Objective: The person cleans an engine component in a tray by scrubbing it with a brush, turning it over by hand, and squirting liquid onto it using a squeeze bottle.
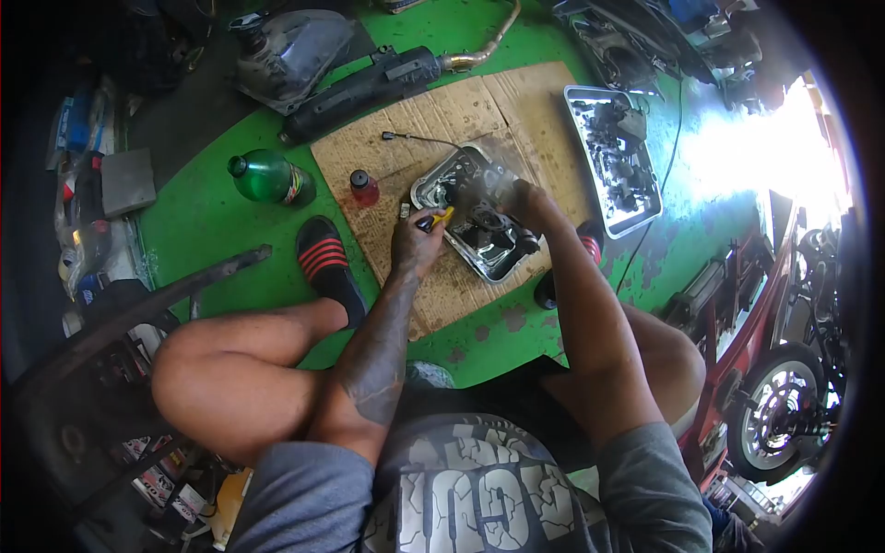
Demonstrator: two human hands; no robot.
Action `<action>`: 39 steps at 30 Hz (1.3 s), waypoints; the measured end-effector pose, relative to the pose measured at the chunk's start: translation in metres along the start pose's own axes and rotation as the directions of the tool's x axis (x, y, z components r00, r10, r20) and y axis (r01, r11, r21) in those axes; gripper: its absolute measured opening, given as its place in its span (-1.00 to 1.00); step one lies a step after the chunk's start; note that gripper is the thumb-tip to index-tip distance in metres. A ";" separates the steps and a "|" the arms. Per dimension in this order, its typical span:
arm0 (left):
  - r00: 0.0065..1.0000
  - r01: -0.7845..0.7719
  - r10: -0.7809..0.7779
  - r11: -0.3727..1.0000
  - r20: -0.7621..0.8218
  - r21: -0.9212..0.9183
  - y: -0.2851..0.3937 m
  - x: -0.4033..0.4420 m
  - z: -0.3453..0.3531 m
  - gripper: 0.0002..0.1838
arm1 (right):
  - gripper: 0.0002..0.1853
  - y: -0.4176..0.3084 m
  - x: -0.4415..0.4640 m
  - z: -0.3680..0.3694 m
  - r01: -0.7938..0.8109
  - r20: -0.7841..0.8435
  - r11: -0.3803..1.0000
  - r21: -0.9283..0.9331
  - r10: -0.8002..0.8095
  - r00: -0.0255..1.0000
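Observation:
My left hand (pixel 417 247) is closed around a small tool with a yellow-and-black handle (pixel 435 219); its working end is too small to make out. Beside it, a shiny metal tray (pixel 498 273) lies on flattened cardboard (pixel 433 300). Over that tray is a grey metal engine part (pixel 493 189), and my right hand (pixel 531 205) is closed on its right side. My right fingertips are partly hidden behind the hand. A thin black cable with a connector (pixel 389 136) runs to the tray. To the left stands a small red bottle with a dark cap (pixel 365 190).
A green plastic bottle (pixel 267 180) stands on the green floor (pixel 230 226). A black exhaust muffler (pixel 369 92) lies beyond the cardboard. At right is a metal tray (pixel 604 224) of dark parts. A motorcycle wheel (pixel 776 410) stands at far right.

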State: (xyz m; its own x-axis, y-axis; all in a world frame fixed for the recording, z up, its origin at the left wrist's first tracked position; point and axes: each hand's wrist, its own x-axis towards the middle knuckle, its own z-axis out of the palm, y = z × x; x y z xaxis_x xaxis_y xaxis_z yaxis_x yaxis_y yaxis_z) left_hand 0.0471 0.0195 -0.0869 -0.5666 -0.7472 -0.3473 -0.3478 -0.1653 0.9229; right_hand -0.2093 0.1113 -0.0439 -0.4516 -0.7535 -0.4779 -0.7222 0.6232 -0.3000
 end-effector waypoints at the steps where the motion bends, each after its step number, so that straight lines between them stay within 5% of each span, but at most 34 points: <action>1: 1.000 -0.021 0.019 0.998 -0.023 -0.063 0.014 -0.008 -0.002 -0.80 | -0.34 0.000 -0.003 0.001 -0.007 0.010 1.000 0.008 0.007 1.000; 3: 0.995 -0.071 0.055 0.978 -0.089 -0.195 0.040 -0.020 0.007 -0.80 | -0.35 0.001 -0.007 0.006 0.005 0.024 1.000 -0.007 -0.004 1.000; 7: 0.994 0.062 -0.092 0.918 -0.057 -0.392 -0.039 -0.019 0.026 -0.81 | -0.34 -0.007 0.004 -0.002 0.024 -0.010 0.998 -0.058 -0.025 1.000; 8: 0.989 -0.036 -0.054 0.809 -0.135 -0.586 -0.048 -0.017 0.034 -0.78 | -0.34 -0.005 0.001 0.003 0.007 0.000 0.998 -0.069 -0.006 1.000; 11: 0.982 -0.132 0.082 0.942 -0.169 -0.308 0.028 -0.040 0.025 -0.77 | -0.33 -0.008 0.005 -0.003 -0.028 0.088 0.999 -0.044 0.032 0.996; 16: 0.986 -0.086 0.042 0.960 -0.164 -0.267 -0.016 -0.030 0.024 -0.81 | -0.36 0.010 0.027 0.018 0.061 0.041 0.998 -0.013 -0.061 0.997; 19: 0.914 -0.355 0.328 0.932 -0.240 -0.079 0.044 -0.027 0.016 -0.82 | -0.40 0.009 0.023 0.008 0.013 0.047 1.000 -0.013 -0.012 0.999; 20: 0.966 -0.242 0.233 0.968 -0.114 -0.073 0.057 -0.030 0.016 -0.81 | -0.42 0.004 0.021 0.005 0.016 0.038 1.000 -0.015 -0.015 0.999; 23: 0.933 -0.350 0.346 0.936 -0.100 -0.028 0.025 -0.029 0.022 -0.79 | -0.46 -0.001 0.014 0.002 0.014 0.008 1.000 -0.018 -0.014 1.000; 26: 0.998 -0.065 0.065 0.967 0.009 0.246 0.026 -0.038 0.000 -0.73 | -0.49 0.000 0.014 0.010 0.009 -0.010 1.000 0.016 -0.009 1.000; 28: 0.954 -0.301 0.287 0.926 -0.091 -0.227 0.011 -0.022 0.026 -0.69 | -0.52 -0.006 0.008 0.029 -0.001 -0.042 0.998 0.065 0.004 0.999; 32: 0.936 -0.345 0.344 0.939 0.071 -0.004 0.020 0.001 0.002 -0.70 | -0.56 -0.010 0.003 0.043 -0.112 -0.211 0.973 0.200 0.154 0.965; 39: 0.831 -0.557 0.550 0.816 0.087 0.154 0.013 0.016 0.000 -0.73 | -0.60 -0.016 -0.004 0.042 -0.223 -0.303 0.935 0.276 0.305 0.903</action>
State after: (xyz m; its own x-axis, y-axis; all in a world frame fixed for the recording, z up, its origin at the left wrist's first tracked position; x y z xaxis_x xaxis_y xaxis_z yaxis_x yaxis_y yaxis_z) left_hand 0.0333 0.0055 -0.0802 -0.7271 -0.6553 0.2047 -0.0834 0.3804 0.9211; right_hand -0.1738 0.1133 -0.0713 -0.7865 -0.5541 -0.2728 -0.4302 0.8084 -0.4019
